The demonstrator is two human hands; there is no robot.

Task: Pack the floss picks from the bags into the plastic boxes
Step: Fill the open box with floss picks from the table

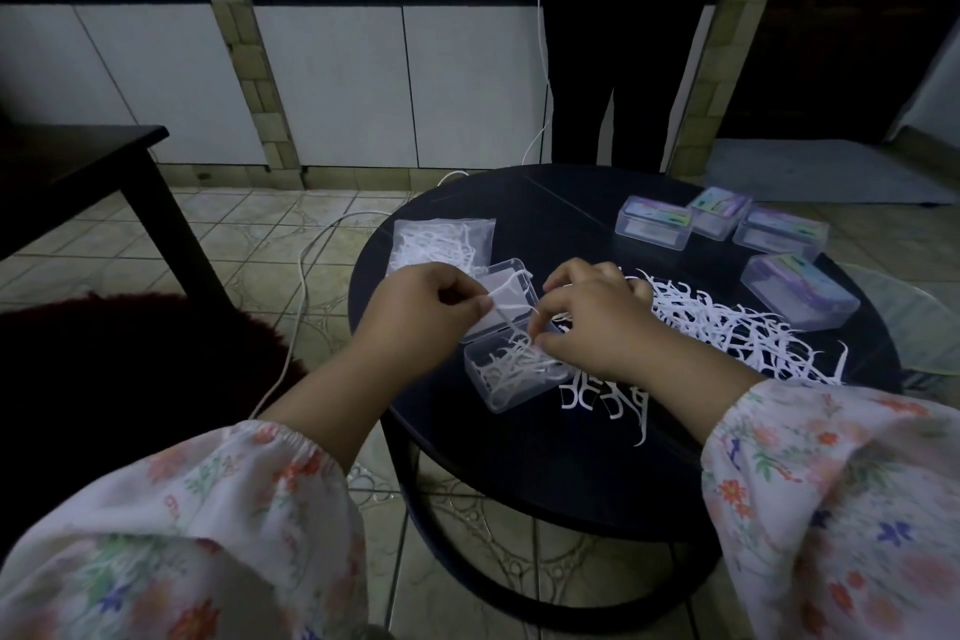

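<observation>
Both hands, left hand (pixel 421 304) and right hand (pixel 592 322), pinch floss picks (pixel 506 309) over the open box (pixel 511 369) at frame centre.

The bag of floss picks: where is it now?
Head view: the bag of floss picks lies on the round table's far left, just beyond the open box.

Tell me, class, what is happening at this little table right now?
A person is packing floss picks into an open plastic box on a round black table. The left hand pinches one floss pick above it; the right hand reaches in. A loose pile, a bag and four closed boxes wait.
</observation>
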